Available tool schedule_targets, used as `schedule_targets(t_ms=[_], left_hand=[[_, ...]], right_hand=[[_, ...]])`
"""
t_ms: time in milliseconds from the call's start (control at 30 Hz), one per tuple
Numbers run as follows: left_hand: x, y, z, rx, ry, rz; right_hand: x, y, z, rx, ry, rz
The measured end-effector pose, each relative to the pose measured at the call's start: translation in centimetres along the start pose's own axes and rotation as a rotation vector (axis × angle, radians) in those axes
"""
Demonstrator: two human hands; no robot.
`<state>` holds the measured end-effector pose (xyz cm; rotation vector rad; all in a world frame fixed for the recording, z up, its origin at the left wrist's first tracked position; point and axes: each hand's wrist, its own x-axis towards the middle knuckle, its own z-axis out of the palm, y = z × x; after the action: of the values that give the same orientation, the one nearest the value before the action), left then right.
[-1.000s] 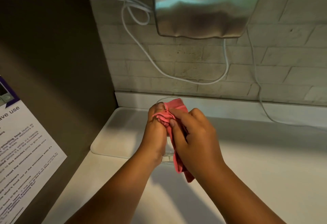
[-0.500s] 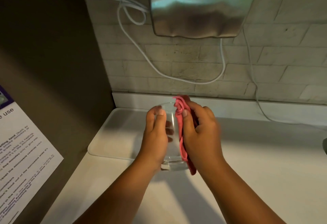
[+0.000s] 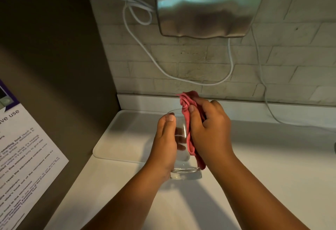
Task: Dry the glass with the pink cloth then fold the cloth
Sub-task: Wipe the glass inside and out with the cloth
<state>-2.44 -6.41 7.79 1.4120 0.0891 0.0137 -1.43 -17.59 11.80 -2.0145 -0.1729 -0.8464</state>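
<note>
Pink cloth (image 3: 189, 120) is bunched up in my right hand (image 3: 209, 129), which is curled closed around it and presses it against the right side of the glass (image 3: 181, 149). A strip of the cloth hangs down along that side, nearly to the base of the glass, and a crumpled wad of it sticks up above the rim. My left hand (image 3: 166, 146) wraps the left side of the glass, fingers closed around it and thumb lying along the wall up to the rim. The glass is clear and roughly upright, held between both hands above the white tabletop (image 3: 272, 166). Behind and left of the glass a white tray (image 3: 127, 139) lies on the tabletop. On the brick wall above the glass hangs a steel hand dryer (image 3: 209, 6).
</note>
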Motion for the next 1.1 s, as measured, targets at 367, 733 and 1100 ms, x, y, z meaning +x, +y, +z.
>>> schedule_targets(t_ms=[367,733,1100], left_hand=[[1.0,1.1,-2.1,-0.349,-0.016,-0.126],[1.5,0.8,-3.4,-0.692,-0.196,-0.224],[1.2,1.5,-1.2,-0.46,-0.126,-0.233]], right_hand=[[0.9,-0.3,-4.0,0.526,0.151,0.331],[-1.9,1.0,-5.0,0.702,0.014,0.561],[-6.5,-2.4,-3.2,-0.15,-0.191,-0.363]])
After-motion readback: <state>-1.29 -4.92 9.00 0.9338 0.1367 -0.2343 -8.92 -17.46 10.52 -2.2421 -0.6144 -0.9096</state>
